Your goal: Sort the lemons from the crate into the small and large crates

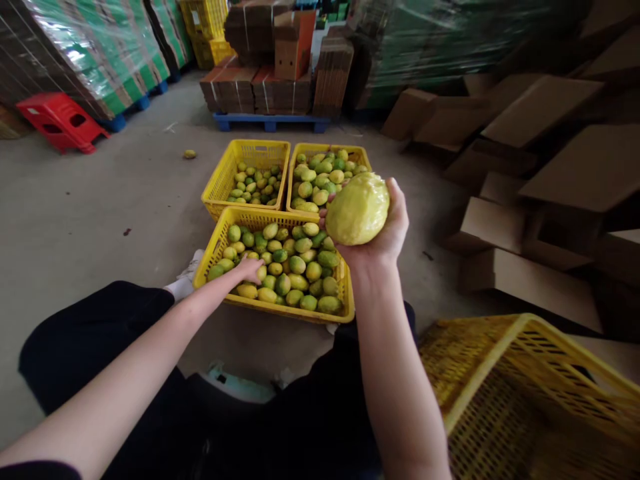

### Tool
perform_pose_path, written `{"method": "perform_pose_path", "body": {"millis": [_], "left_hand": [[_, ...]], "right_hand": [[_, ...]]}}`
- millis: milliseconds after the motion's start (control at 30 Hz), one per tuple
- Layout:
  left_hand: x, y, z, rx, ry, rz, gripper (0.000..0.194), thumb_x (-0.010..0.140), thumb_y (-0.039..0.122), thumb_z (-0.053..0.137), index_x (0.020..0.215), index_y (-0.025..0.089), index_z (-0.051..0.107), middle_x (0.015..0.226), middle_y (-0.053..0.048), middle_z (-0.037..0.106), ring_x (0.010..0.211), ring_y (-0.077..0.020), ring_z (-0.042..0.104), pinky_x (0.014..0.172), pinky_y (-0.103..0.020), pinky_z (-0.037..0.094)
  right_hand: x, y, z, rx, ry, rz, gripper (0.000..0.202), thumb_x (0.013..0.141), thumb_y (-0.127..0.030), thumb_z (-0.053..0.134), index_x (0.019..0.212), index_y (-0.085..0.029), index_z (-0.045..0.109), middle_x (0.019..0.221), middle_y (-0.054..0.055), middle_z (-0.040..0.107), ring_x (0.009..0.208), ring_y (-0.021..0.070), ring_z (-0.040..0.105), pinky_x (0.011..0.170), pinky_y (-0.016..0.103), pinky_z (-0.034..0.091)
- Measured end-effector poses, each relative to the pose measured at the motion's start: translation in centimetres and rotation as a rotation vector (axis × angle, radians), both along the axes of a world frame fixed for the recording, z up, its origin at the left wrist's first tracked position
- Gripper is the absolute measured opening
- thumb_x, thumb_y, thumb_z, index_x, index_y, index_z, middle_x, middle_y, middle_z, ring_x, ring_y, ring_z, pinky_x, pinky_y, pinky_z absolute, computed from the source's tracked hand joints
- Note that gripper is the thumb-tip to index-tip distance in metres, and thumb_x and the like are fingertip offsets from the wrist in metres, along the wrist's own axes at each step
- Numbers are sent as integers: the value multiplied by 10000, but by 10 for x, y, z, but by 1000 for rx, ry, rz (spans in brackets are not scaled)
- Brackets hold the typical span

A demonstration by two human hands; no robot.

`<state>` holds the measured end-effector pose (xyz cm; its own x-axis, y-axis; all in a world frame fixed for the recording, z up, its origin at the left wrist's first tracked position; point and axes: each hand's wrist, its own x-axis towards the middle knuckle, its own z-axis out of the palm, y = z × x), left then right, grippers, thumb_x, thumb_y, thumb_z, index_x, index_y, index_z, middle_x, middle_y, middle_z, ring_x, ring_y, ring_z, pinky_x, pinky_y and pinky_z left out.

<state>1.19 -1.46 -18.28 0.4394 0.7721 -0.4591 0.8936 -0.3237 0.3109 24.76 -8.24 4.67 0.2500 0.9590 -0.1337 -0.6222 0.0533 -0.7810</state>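
The right hand (383,230) grasps a large yellow-green fruit (359,210) from below, palm up, raised clear of the crates; in view it overlaps the near right corner of the rear right crate (330,147). The left hand (249,268) reaches over the near edge of the front crate (295,313), toward its left corner, touching smaller fruits (297,265); whether it grips one cannot be determined. A rear left crate (215,187) adjoins.
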Motion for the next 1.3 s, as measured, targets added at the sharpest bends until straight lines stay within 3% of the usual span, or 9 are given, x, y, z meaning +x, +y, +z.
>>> {"method": "perform_pose_path", "body": {"millis": [100, 233, 367, 467, 667, 800, 933, 1100, 1300], "left_hand": [[-2, 1, 18, 37, -167, 34, 593, 585, 151, 848, 1127, 210, 613, 1190, -54, 664, 1241, -318, 555, 1170, -512, 298], [-13, 11, 66, -10, -485, 71, 679, 650, 188, 811, 1282, 247, 569, 1402, -79, 577, 1276, -291, 558, 1077, -418, 458], [-36, 4, 125, -363, -856, 134, 822, 692, 229, 751, 1449, 293, 438, 1478, -96, 533, 1276, -280, 594, 1018, -412, 520], [-50, -12, 153, -578, -1021, 296, 759, 811, 353, 632, 1514, 252, 364, 1394, -118, 609, 1205, -288, 649, 1025, -447, 522], [-44, -22, 154, -616, -1294, 703, 624, 964, 605, 303, 1324, 162, 557, 1107, -137, 720, 943, -250, 719, 821, -413, 600], [-27, -20, 150, -868, -1627, 1090, 294, 922, 395, 499, 884, 146, 651, 684, -48, 664, 530, -149, 618, 503, -272, 535], [-15, -21, 164, -834, -1957, 1297, 194, 850, 209, 508, 693, 162, 613, 597, -5, 619, 526, -127, 612, 535, -248, 542], [-11, -24, 179, -532, -2060, 1022, 232, 792, 226, 577, 576, 157, 628, 667, -14, 634, 627, -112, 622, 645, -230, 538], [0, -41, 175, -216, -1849, 586, 205, 755, 298, 661, 597, 179, 717, 955, -65, 745, 979, -222, 680, 961, -316, 504]], "right_hand": [[-3, 2, -1, -15, 12, 16, 488, 758, -708, 588, 857, -238, 673, 755, 49, 651, 787, 267, 673, 605, 382, 537], [-9, 2, -4, -36, 62, 46, 480, 715, -694, 621, 842, -234, 674, 749, 41, 685, 740, 255, 685, 599, 380, 543], [-21, -4, -20, -89, 95, 102, 460, 668, -652, 682, 846, -228, 683, 737, 35, 713, 679, 242, 695, 571, 371, 551], [-36, -9, -35, -140, 90, 64, 398, 631, -555, 770, 847, -232, 684, 717, 13, 720, 678, 232, 704, 575, 355, 566], [-74, -15, -57, -66, -196, 95, 457, 529, -408, 903, 892, -212, 707, 772, 8, 735, 684, 195, 673, 624, 304, 571], [-86, -15, -69, -35, -541, 121, 530, 511, -392, 901, 961, -218, 683, 822, 0, 722, 727, 202, 666, 687, 323, 571], [-91, -17, -70, 170, -974, 98, 484, 620, -383, 838, 1037, -226, 651, 927, 26, 723, 843, 239, 689, 797, 374, 575], [-95, -22, -64, 380, -1214, -82, 445, 733, -372, 780, 1120, -249, 600, 1052, 54, 719, 945, 253, 708, 863, 406, 589], [-94, -22, -66, 482, -1297, -240, 483, 793, -418, 754, 1200, -256, 551, 1108, 84, 709, 978, 268, 715, 851, 432, 610]]}}
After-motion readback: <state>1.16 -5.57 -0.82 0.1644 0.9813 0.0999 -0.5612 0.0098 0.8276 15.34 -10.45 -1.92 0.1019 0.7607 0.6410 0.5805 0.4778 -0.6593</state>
